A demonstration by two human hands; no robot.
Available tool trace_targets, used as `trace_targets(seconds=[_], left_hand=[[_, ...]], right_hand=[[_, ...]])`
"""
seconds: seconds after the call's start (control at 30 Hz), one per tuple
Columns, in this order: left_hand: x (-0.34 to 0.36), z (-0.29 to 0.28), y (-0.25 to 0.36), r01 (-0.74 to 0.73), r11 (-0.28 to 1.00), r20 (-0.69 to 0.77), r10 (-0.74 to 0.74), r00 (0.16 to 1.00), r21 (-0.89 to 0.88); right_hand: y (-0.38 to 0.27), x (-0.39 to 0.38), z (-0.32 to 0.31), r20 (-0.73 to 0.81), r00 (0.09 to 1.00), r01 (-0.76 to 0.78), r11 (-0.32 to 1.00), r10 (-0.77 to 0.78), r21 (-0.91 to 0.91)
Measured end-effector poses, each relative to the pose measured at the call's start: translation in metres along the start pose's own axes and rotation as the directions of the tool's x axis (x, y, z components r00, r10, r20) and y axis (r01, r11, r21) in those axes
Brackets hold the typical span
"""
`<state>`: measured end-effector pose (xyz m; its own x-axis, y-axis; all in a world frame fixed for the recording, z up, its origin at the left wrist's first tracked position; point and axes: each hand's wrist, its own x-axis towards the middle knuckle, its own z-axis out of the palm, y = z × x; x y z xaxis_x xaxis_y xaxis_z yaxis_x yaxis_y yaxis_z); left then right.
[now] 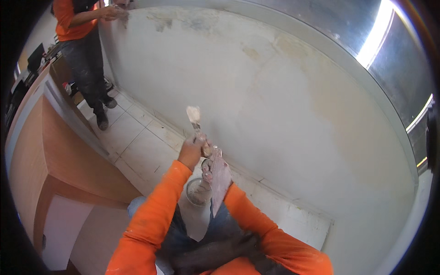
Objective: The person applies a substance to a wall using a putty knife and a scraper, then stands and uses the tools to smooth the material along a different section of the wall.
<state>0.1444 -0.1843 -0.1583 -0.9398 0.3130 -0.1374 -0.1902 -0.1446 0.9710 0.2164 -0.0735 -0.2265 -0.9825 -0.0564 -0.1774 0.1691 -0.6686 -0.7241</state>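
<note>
My left hand is closed round the handle of a putty knife. Its blade points up and away, coated with whitish paste. Just to the right, my right hand grips a plastering trowel, a flat plate smeared with pale plaster. The plate hides most of that hand; only some fingers show at its left edge. My two hands are close together, with the knife's handle end near the top of the trowel. Below them on the floor stands a round bucket, partly covered by the trowel and my right hand.
A low wall with patchy plaster runs along the front and right, under a window. At the far left a co-worker in orange stands by the wall, hands raised to it. A wooden furniture panel stands left on the tiled floor.
</note>
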Motion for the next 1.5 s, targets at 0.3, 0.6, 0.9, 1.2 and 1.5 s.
trace_targets(seconds=[0.3, 0.6, 0.9, 1.2, 1.5], left_hand=[[0.032, -0.019, -0.007, -0.054, 0.986, -0.064, 0.045, 0.997, -0.159], [0.019, -0.018, -0.009, -0.043, 0.998, 0.1, 0.038, 0.994, 0.049], [0.013, -0.002, -0.042, -0.372, 0.908, 0.357, 0.289, 0.888, 0.191], [-0.002, 0.022, -0.048, -0.549, 0.724, 0.45, 0.36, 0.817, 0.417], [0.005, 0.013, -0.057, -0.629, 0.688, 0.514, 0.415, 0.751, 0.362]], right_hand=[[0.056, -0.032, -0.084, -0.44, 0.886, -0.095, 0.987, 0.143, 0.131], [0.005, -0.077, -0.099, -0.308, 0.949, 0.143, 0.961, -0.066, 0.236], [-0.006, -0.109, -0.081, -0.26, 0.939, 0.316, 0.859, -0.224, 0.402], [0.006, -0.114, -0.115, -0.307, 0.876, 0.395, 0.918, -0.371, 0.02], [-0.012, -0.12, -0.091, -0.233, 0.932, 0.344, 0.884, -0.279, 0.318]])
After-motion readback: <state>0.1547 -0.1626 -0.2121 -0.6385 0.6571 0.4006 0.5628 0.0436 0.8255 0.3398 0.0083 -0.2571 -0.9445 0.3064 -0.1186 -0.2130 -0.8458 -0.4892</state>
